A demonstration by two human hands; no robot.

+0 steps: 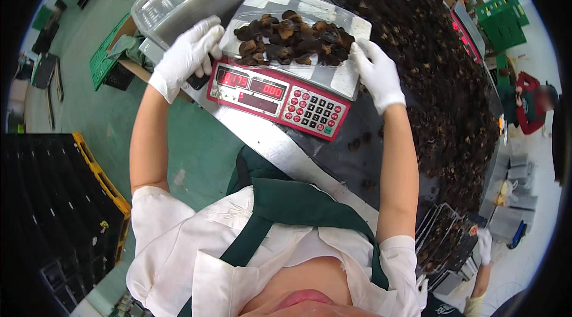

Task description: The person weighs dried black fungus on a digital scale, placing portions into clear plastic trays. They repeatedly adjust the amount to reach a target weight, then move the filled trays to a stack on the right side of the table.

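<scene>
A clear plastic tray (pixel 304 64) filled with dark, curled pieces that look like wood ear mushrooms (pixel 292 38) sits on the metal pan (pixel 342 81) of a red digital scale (pixel 280 98). The scale's display is lit red. White gloves cover both hands. At the tray's left end, my left hand (pixel 189 53) has its fingers bent in against the edge. My right hand (pixel 379 71) pinches the opposite end, thumb and fingers at the corner. Behind my left hand stands a stack of clear trays (pixel 187 4).
A large heap of the mushrooms (pixel 435 78) covers the dark table to the right. A wire basket (pixel 444 230) holds more, near another person's gloved hand (pixel 484 245). Black crates (pixel 65 198) stand at left; green crates (pixel 501 22) and a person (pixel 527 102) are farther right.
</scene>
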